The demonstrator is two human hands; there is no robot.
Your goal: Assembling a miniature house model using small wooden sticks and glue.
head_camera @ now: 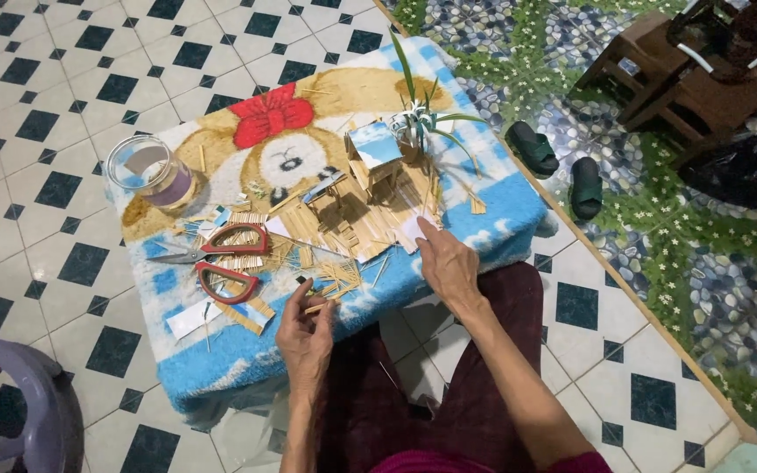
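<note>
Stick model: a small house-like model (370, 188) built of pale wooden sticks is standing on the blanket-covered bench (221, 350), right of centre, with a blue-and-white panel as its roof.
Far left: part of a purple plastic chair (10, 403) is showing at the lower left corner, on the black-and-white tiled floor (63, 79).
Glass jar: a clear jar (149, 171) is standing upright on the left part of the bench, well apart from both hands.
Scissors: red-handled scissors (221, 258) are lying flat, blades pointing left, between the jar and the left hand.
Loose pieces: cut sticks and paper scraps (335, 276) are lying scattered around the scissors and the model base.
Left hand: the left hand (306, 337) is hovering at the near edge of the bench, thumb and fingers (319, 302) pinching a short stick piece (315, 307); other fingers are curling loosely.
Right hand: the right hand (449, 263) is resting palm down on the bench, fingers pressed together and extended, fingertips touching the near right corner of the model's stick base.
Plant: a small green spiky plant (422, 118) is standing just beside the model, at its far right.
Right of bench: a pair of dark green sandals (554, 166) is lying on the pebble-patterned floor, well apart from the bench; brown wooden furniture (668, 79) is standing at the top right.
Person: dark red trousers (475, 385) are showing below the hands.
</note>
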